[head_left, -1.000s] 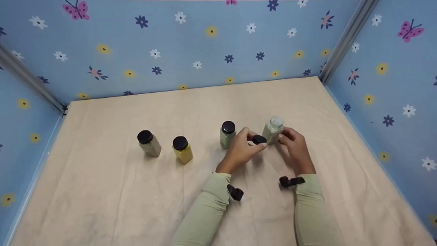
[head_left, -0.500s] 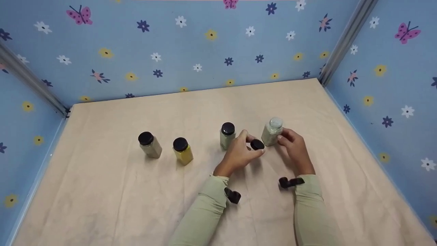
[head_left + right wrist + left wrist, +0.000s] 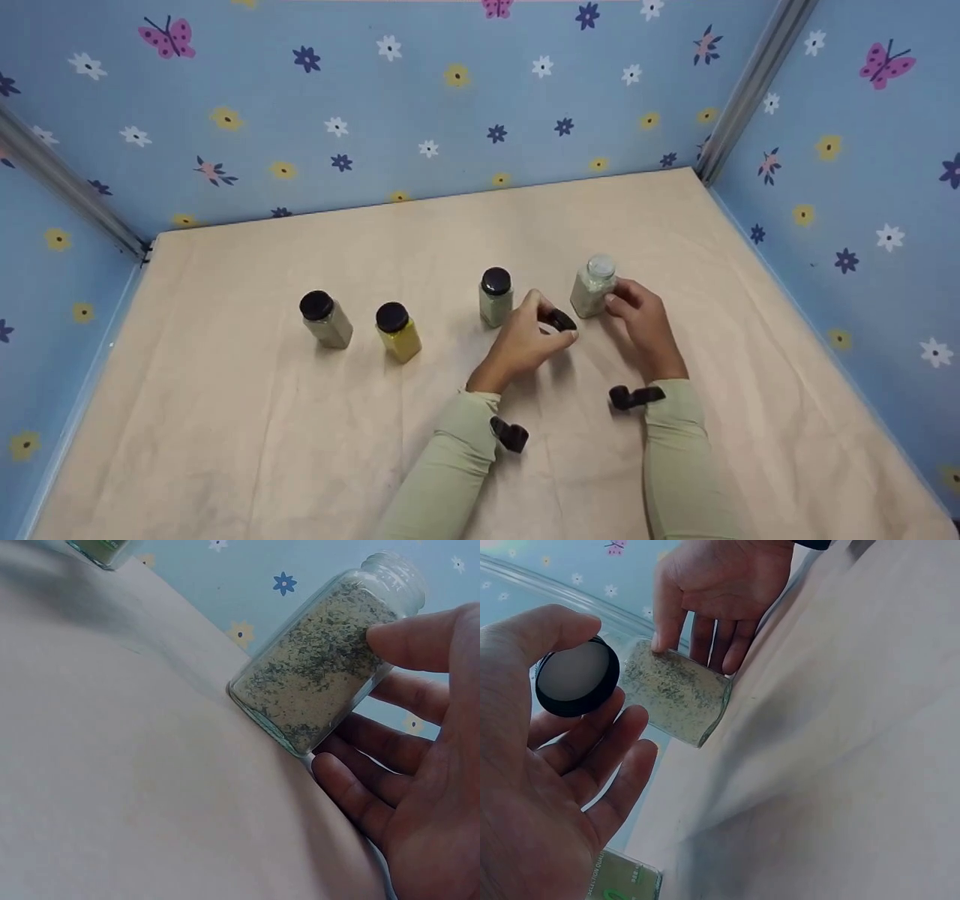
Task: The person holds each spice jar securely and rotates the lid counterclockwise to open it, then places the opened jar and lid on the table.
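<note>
Between thumb and fingers my left hand [image 3: 519,342] pinches a black jar lid [image 3: 560,320], tilted in the air. Its pale inner side shows in the left wrist view. My right hand [image 3: 646,327] holds an uncapped glass spice jar [image 3: 591,292] by its side. The jar stands upright on the cloth. Inside it is a pale mix with dark green flecks, plain in the right wrist view. Just behind my left hand, and partly covered by it, stands a capped jar with green contents [image 3: 495,304].
Farther left stand two more black-capped jars, a yellow one [image 3: 402,339] and a grey-green one [image 3: 330,327]. A cream cloth [image 3: 315,442] covers the table. Blue flowered panels [image 3: 390,97] rise at the back and both sides.
The lid has come slightly toward me, away from the jar, and has tipped from nearly flat to steeply tilted. My right hand keeps its hold on the jar.
</note>
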Action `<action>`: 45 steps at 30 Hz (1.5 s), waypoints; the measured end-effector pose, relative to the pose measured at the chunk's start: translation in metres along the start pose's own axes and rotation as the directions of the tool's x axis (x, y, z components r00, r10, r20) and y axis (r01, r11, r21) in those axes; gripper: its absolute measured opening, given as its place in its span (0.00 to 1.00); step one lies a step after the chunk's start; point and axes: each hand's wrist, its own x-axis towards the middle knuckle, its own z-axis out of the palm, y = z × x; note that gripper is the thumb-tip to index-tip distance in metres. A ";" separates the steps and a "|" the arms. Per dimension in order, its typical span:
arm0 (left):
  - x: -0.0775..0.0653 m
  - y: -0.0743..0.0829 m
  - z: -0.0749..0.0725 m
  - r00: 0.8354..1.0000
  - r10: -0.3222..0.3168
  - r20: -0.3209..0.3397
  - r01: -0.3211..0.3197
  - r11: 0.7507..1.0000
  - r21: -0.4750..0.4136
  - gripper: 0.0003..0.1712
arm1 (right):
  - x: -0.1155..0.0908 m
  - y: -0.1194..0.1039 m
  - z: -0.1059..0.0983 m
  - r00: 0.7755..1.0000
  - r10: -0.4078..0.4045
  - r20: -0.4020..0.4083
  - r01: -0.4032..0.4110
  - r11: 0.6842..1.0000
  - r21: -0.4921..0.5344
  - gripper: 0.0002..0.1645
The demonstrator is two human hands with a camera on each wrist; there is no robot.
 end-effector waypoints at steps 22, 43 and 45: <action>-0.002 -0.005 0.010 0.999 -0.014 0.041 0.012 0.999 0.052 0.17 | -0.002 -0.003 0.000 1.000 0.021 0.013 -0.021 0.999 -0.047 0.23; -0.005 -0.004 0.017 0.991 -0.040 0.125 0.024 0.992 0.127 0.16 | 0.000 -0.002 0.000 1.000 0.016 0.004 -0.016 0.998 -0.061 0.23; -0.004 -0.004 0.018 0.991 -0.040 0.131 0.022 0.991 0.134 0.17 | 0.000 -0.003 0.000 1.000 0.009 0.004 -0.009 0.998 -0.061 0.23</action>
